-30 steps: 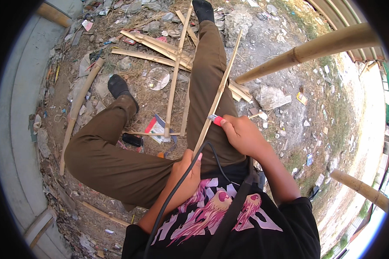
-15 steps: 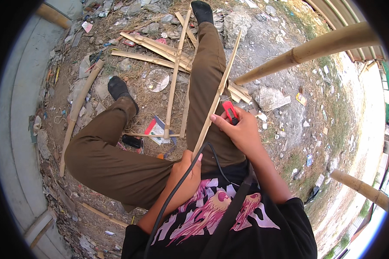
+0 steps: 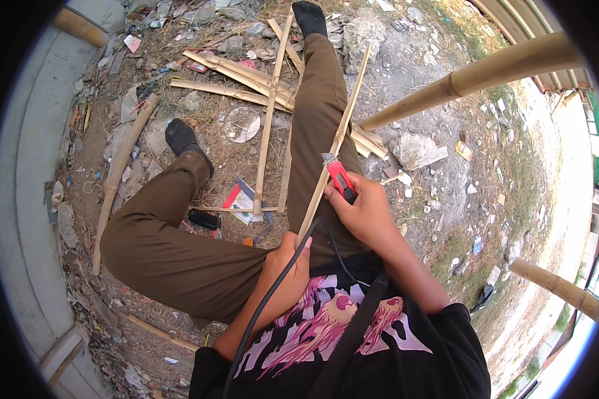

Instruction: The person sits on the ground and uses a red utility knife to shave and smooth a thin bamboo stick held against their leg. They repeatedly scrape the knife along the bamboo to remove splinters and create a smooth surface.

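Note:
My left hand is closed around the near end of a split bamboo strip, close to my waist. The strip slants up and away across my right thigh, its far end tapering over the ground. My right hand grips a red and black utility knife. Its grey blade end lies over the strip about midway along. My right thumb is beside the strip; whether it touches cannot be made out. A black cable passes over my left wrist.
More bamboo strips lie crossed on the littered ground ahead. Thick bamboo poles slope in at the right, and another pole lies at the left beside a grey wall. A stone block sits right of my leg.
My right hand and the knife have shifted left, bringing the blade over the strip. The left hand stays in place on the strip's near end.

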Motion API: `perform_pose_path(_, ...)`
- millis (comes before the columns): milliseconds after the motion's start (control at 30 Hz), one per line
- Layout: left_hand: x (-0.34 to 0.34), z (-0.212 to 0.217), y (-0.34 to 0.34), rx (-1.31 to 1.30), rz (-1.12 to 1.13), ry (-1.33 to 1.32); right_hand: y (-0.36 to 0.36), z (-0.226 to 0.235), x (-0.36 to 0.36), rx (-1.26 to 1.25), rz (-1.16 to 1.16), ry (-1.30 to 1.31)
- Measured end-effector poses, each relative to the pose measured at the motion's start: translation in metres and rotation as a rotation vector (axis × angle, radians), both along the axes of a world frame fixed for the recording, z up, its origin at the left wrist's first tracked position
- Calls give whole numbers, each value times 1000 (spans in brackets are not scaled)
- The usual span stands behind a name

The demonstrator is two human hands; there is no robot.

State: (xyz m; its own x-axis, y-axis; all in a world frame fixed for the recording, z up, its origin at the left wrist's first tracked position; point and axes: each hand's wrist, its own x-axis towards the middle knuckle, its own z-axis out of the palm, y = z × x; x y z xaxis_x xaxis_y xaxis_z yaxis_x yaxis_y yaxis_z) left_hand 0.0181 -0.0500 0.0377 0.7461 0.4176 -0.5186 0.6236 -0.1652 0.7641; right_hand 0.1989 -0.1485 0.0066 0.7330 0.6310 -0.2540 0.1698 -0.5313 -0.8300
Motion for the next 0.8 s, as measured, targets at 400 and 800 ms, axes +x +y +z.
perform_pose_path(400,-16,-27,5,-570,253,-48,-5,4,37,-139,215,-212)
perform_pose_path(800,-13,-30,4,-585,315,-23,-9,7,47,-119,168,-311)
